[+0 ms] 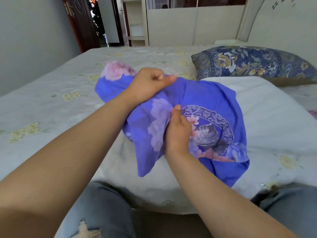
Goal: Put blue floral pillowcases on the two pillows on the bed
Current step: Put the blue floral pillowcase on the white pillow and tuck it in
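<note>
While both hands, left hand and right hand, pinch the bunched pillowcase, its mouth needs finding; next, the bare pillow beside that grip goes inside.

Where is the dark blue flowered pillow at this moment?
In the head view, the dark blue flowered pillow lies far right on the bed, near the headboard, just behind the white pillow.

grey wall, dark red door, cream wardrobe
</note>
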{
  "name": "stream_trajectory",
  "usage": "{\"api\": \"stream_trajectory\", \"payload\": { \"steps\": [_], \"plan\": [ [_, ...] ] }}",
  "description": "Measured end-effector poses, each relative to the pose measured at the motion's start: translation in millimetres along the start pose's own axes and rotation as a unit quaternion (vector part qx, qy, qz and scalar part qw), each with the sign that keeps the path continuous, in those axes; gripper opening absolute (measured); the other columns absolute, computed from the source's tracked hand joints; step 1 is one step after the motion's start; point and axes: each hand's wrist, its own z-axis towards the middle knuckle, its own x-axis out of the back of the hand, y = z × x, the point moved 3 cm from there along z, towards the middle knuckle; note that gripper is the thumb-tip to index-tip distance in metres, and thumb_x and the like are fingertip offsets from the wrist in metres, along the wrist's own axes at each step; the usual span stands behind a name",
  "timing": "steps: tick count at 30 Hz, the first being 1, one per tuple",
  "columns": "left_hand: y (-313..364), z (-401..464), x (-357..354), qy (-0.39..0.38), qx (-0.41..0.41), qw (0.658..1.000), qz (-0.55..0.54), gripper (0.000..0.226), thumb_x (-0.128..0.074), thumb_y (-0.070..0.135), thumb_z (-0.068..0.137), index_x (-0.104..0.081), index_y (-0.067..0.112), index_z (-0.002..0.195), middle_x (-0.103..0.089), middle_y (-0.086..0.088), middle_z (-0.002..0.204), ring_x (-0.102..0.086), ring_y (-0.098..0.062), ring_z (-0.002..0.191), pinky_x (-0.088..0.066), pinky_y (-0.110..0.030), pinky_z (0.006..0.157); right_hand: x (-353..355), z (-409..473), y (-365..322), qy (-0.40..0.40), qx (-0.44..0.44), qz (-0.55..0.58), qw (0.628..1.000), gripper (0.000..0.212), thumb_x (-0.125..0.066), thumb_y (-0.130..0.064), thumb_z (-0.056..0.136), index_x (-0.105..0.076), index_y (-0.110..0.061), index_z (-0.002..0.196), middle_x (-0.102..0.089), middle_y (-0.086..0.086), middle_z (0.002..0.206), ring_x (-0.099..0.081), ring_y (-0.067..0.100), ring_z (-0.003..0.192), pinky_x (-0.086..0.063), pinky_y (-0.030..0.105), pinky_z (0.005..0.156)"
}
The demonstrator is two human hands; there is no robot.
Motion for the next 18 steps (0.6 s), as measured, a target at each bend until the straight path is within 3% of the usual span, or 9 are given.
{"api": "stream_trajectory", "payload": {
  "steps": [2, 4, 6, 9, 11, 13, 14, 16, 18],
  "plan": [
    [26.4, 16.6, 7.7, 0.003, -0.044, 0.997, 0.067, 0.056, -0.079, 0.052, 0.088, -0.042, 0.022, 0.059, -0.038, 0.007, 0.054, -0.033, -0.011, 0.056, -0.033, -0.03, 0.057, -6.0, 4.3, -8.7, 0.013, 0.06, 0.029, 0.998, 0.054, -0.046, -0.05, 0.109, -0.058, -0.009, 0.076, -0.063, 0.005, 0.077, -0.054, 0.015, 0.072, -0.049, 0.031, 0.076],
    [25.3, 24.5, 24.6, -0.019, -0.061, 0.977, 0.201, 0.053, -0.074, 0.064, 0.085, -0.048, 0.021, 0.067, -0.052, 0.005, 0.062, -0.046, -0.016, 0.061, -0.038, -0.033, 0.061, -19.0, 19.9, -4.1, -0.022, 0.093, -0.009, 0.995, 0.051, -0.05, -0.053, 0.106, -0.055, -0.01, 0.079, -0.059, 0.005, 0.077, -0.051, 0.015, 0.072, -0.047, 0.032, 0.073],
    [-4.3, 17.3, 43.4, -0.057, -0.009, 0.938, 0.342, 0.052, -0.067, 0.073, 0.084, -0.055, 0.022, 0.082, -0.063, -0.002, 0.084, -0.06, -0.027, 0.082, -0.043, -0.037, 0.07, -36.0, 43.5, 20.5, -0.068, 0.1, -0.121, 0.985, 0.042, -0.06, -0.05, 0.101, -0.058, -0.014, 0.08, -0.059, 0.004, 0.076, -0.05, 0.018, 0.07, -0.046, 0.037, 0.07],
    [-55.6, -22.7, 61.8, -0.02, 0.162, 0.868, 0.469, 0.074, -0.061, 0.079, 0.084, -0.057, 0.016, 0.123, -0.052, -0.017, 0.13, -0.05, -0.041, 0.124, -0.048, -0.053, 0.096, -55.1, 73.1, 74.0, -0.145, -0.005, -0.183, 0.972, 0.024, -0.066, -0.037, 0.094, -0.068, -0.017, 0.081, -0.053, 0.002, 0.066, -0.045, 0.02, 0.06, -0.043, 0.035, 0.061],
    [-73.5, -56.5, 68.8, 0.007, 0.276, 0.831, 0.482, 0.087, -0.055, 0.079, 0.088, -0.051, 0.011, 0.141, -0.05, -0.019, 0.143, -0.051, -0.042, 0.13, -0.048, -0.053, 0.103, -61.9, 89.7, 95.0, -0.145, -0.082, -0.174, 0.971, 0.022, -0.069, -0.035, 0.092, -0.075, -0.015, 0.088, -0.061, 0.003, 0.069, -0.054, 0.02, 0.062, -0.045, 0.031, 0.058],
    [-86.0, -82.8, 67.7, -0.073, 0.37, 0.798, 0.47, 0.087, -0.035, 0.083, 0.093, -0.06, 0.012, 0.138, -0.062, -0.016, 0.138, -0.062, -0.037, 0.123, -0.049, -0.046, 0.102, -68.2, 107.1, 101.6, -0.131, -0.107, -0.168, 0.971, 0.028, -0.074, -0.035, 0.09, -0.079, -0.009, 0.098, -0.075, 0.005, 0.086, -0.069, 0.022, 0.076, -0.053, 0.031, 0.068],
    [-88.4, -94.6, 64.8, -0.119, 0.406, 0.798, 0.429, 0.089, -0.026, 0.083, 0.094, -0.065, 0.013, 0.132, -0.068, -0.014, 0.129, -0.068, -0.034, 0.113, -0.051, -0.043, 0.098, -70.4, 112.0, 102.7, -0.133, -0.101, -0.187, 0.968, 0.032, -0.074, -0.035, 0.089, -0.08, -0.006, 0.102, -0.077, 0.007, 0.091, -0.072, 0.022, 0.081, -0.054, 0.031, 0.071],
    [-89.8, -106.4, 54.8, -0.149, 0.444, 0.837, 0.285, 0.09, -0.026, 0.084, 0.092, -0.066, 0.011, 0.124, -0.07, -0.012, 0.114, -0.073, -0.033, 0.093, -0.056, -0.041, 0.085, -70.4, 110.8, 100.1, -0.139, -0.068, -0.235, 0.96, 0.031, -0.071, -0.034, 0.089, -0.078, -0.004, 0.093, -0.076, 0.007, 0.086, -0.071, 0.022, 0.077, -0.053, 0.032, 0.07],
    [-97.7, -101.8, 46.5, -0.108, 0.435, 0.871, 0.203, 0.085, -0.04, 0.083, 0.089, -0.064, 0.01, 0.126, -0.067, -0.013, 0.117, -0.071, -0.035, 0.091, -0.06, -0.042, 0.076, -67.1, 99.3, 94.8, -0.151, -0.025, -0.239, 0.959, 0.026, -0.066, -0.028, 0.089, -0.072, -0.007, 0.076, -0.07, 0.001, 0.075, -0.059, 0.019, 0.066, -0.047, 0.032, 0.063]
  ]
}}
